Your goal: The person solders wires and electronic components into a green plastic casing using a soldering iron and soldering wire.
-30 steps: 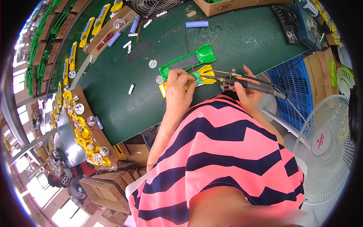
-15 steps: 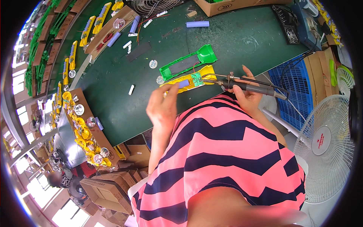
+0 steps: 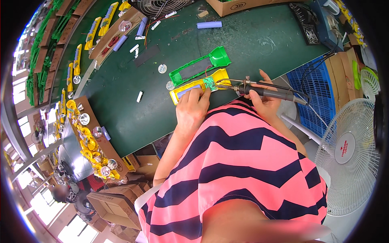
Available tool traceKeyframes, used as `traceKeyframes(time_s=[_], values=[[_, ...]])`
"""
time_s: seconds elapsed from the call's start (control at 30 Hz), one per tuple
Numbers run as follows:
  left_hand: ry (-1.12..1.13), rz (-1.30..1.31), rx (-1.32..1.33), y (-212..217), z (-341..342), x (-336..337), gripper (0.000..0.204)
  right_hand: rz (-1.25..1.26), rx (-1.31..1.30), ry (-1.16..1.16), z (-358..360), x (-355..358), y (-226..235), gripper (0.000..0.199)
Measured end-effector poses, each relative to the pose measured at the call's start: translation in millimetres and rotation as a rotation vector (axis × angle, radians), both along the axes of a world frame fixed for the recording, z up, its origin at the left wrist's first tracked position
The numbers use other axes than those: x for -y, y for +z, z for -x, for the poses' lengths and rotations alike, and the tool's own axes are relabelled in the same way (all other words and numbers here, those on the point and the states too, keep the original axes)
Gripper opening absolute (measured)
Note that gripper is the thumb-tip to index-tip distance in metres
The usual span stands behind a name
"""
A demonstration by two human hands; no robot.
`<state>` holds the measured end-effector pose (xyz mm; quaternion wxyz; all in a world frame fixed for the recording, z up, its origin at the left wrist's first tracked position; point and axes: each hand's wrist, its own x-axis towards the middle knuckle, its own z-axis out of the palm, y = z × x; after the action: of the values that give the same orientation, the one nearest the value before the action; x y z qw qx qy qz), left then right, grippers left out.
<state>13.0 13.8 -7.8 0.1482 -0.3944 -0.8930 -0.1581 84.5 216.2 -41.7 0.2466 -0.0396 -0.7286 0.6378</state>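
My right hand (image 3: 265, 99) is wrapped round a soldering iron (image 3: 279, 95) with a thin metal tube along it. The iron's tip meets or nearly meets a small green circuit board (image 3: 209, 83) in a yellow flashlight shell half (image 3: 221, 75). My left hand (image 3: 193, 109) is closed at the shell's near edge, its fingertips beside the board and over part of a purple cylindrical battery (image 3: 187, 91) lying inside. Exactly what those fingertips pinch is hidden. Just beyond lies a green shell half (image 3: 219, 58), joined to the board by a thin red wire.
Round white discs (image 3: 162, 68) and small white connectors (image 3: 139, 96) lie on the green table (image 3: 121, 85). A loose purple battery (image 3: 209, 25) is farther back. Cardboard trays with yellow shells (image 3: 87, 135) line the left. A white fan (image 3: 344, 150) stands at right, near a blue crate (image 3: 312, 89).
My left hand has moved right along the yellow shell, from its left end to beside the circuit board. More of the battery and the shell's left end now show. My right hand stays put.
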Motion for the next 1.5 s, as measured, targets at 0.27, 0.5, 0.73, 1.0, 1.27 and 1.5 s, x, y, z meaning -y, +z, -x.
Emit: traceKeyframes(time_s=[0.27,0.5,0.73,1.0,1.27,1.5], values=[[-0.019,0.024,0.018,0.8,1.5,0.3,0.031,-0.107,-0.071,-0.014,4.2,0.6,-2.9,0.015],[-0.029,-0.003,0.032,1.7,1.8,0.9,0.028,-0.113,0.018,-0.018,3.5,2.7,-1.5,0.011],[-0.025,-0.002,0.051,0.9,2.0,0.1,0.027,0.374,0.12,0.014,1.2,6.2,12.0,0.016],[-0.044,-0.007,0.099,2.0,3.4,-2.2,0.025,0.263,0.105,-0.049,4.4,-8.4,7.4,0.017],[0.107,-0.216,0.132,19.5,20.0,-19.1,0.02,0.213,0.096,-0.063,5.1,-17.8,3.8,0.019],[0.164,-0.093,0.317,-1.2,52.9,-41.5,0.014,0.332,0.058,-0.053,4.9,-17.7,3.1,0.021]])
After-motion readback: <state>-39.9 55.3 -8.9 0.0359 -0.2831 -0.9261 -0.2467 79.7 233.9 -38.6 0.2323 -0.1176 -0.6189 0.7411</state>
